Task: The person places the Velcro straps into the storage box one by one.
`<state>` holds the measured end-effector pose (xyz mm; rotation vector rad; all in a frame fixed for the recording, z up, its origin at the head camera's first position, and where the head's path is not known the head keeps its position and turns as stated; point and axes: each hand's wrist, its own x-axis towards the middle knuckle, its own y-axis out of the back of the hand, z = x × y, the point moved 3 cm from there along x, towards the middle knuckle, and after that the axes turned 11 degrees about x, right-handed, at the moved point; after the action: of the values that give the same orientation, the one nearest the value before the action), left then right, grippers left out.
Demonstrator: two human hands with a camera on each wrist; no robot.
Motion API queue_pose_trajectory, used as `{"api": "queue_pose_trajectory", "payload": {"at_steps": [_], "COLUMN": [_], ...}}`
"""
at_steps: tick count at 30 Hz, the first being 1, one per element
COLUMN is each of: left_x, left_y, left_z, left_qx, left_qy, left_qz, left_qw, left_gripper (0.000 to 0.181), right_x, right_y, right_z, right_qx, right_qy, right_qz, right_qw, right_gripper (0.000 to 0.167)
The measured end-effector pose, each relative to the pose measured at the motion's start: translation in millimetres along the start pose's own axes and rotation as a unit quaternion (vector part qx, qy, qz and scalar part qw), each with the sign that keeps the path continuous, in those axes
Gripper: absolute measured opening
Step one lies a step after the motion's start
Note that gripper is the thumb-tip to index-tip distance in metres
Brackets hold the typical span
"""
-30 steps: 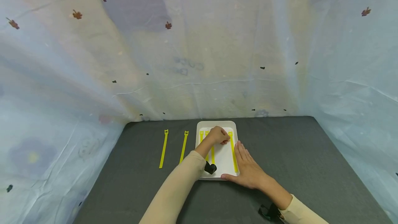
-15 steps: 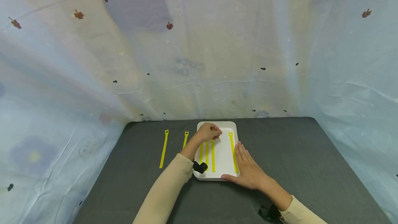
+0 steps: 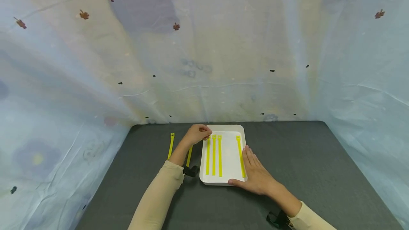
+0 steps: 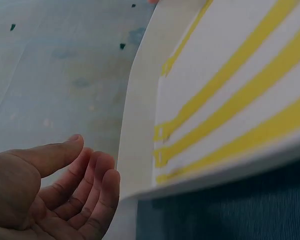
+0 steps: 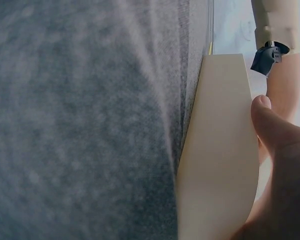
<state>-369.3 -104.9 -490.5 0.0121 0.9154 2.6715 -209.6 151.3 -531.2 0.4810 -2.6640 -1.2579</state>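
A white tray (image 3: pixel 228 159) holds several yellow strips; three lie close together on its left half, one strip (image 3: pixel 241 157) near its right edge. My left hand (image 3: pixel 197 134) hovers over the tray's upper left corner. In the left wrist view that hand (image 4: pixel 65 192) is empty, fingers loosely bent, thumb apart from them. My right hand (image 3: pixel 255 175) lies along the tray's lower right corner, fingers straight at the side, thumb on the near rim. The right wrist view shows its thumb (image 5: pixel 277 125) against the tray's wall (image 5: pixel 220 140).
Left of the tray, two more yellow strips lie on the dark grey table (image 3: pixel 303 159), one strip (image 3: pixel 172 146) farther left and another (image 3: pixel 190 156) nearer, both partly covered by my left arm. A patterned pale curtain (image 3: pixel 223 63) stands behind and on both sides.
My left hand has moved left from the strip on the tray's right side, across to the tray's upper left corner. My right hand has stayed in place.
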Motion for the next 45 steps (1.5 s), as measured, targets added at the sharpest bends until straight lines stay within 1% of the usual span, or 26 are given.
{"api": "queue_pose_trajectory", "payload": {"at_steps": [3, 6, 8, 10, 14, 17, 21, 26, 33, 40, 45], "left_x": [-3.9, -5.6, -6.5, -7.6, -11.9, -13.4, -15.8, -19.6, -25.7, -28.6, -32.5], "left_y": [7.4, 12.9, 15.8, 18.9, 26.0, 31.4, 40.2, 53.7, 70.8, 85.1, 94.3], "left_z": [-3.6, -10.1, -14.6, -18.3, -21.4, -27.5, -37.9, -51.6, -70.7, -91.5, -104.0], "left_qx": [-0.003, 0.002, 0.01, 0.01, 0.01, 0.014, 0.01, 0.01, 0.008, 0.041, 0.041], "left_qy": [0.006, 0.012, 0.014, 0.014, 0.015, 0.018, 0.025, 0.04, 0.056, 0.074, 0.089], "left_qz": [0.008, 0.017, 0.022, 0.026, 0.032, 0.041, 0.046, 0.05, 0.061, 0.088, 0.113], "left_qw": [0.9999, 0.9998, 0.9996, 0.9995, 0.9993, 0.9989, 0.9986, 0.9979, 0.9966, 0.9925, 0.9887], "left_gripper": [0.023, 0.024, 0.025, 0.026, 0.026, 0.025, 0.026, 0.024, 0.028, 0.03, 0.029], "right_x": [-0.5, -1.0, -1.1, -0.9, 0.4, 1.0, 0.9, 0.3, 0.4, -0.1, -0.1], "right_y": [1, 1, 1, 1, -1, -1, 0, 1, 1, 0, -1], "right_z": [0, 0, 1, 1, 3, 3, 2, 1, 0, 1, 2], "right_qx": [0.0, 0.0, 0.001, -0.002, -0.009, -0.008, -0.005, -0.006, -0.005, -0.006, -0.001], "right_qy": [0.002, 0.005, 0.007, 0.006, 0.005, 0.008, 0.009, 0.006, 0.009, 0.017, 0.014], "right_qz": [0.002, 0.003, 0.004, 0.004, 0.005, 0.008, 0.009, 0.006, 0.008, 0.017, 0.013], "right_qw": [1.0, 1.0, 1.0, 1.0, 0.9999, 0.9999, 0.9999, 0.9999, 0.9999, 0.9997, 0.9998], "right_gripper": [0.135, 0.135, 0.135, 0.135, 0.136, 0.136, 0.135, 0.135, 0.135, 0.135, 0.136]}}
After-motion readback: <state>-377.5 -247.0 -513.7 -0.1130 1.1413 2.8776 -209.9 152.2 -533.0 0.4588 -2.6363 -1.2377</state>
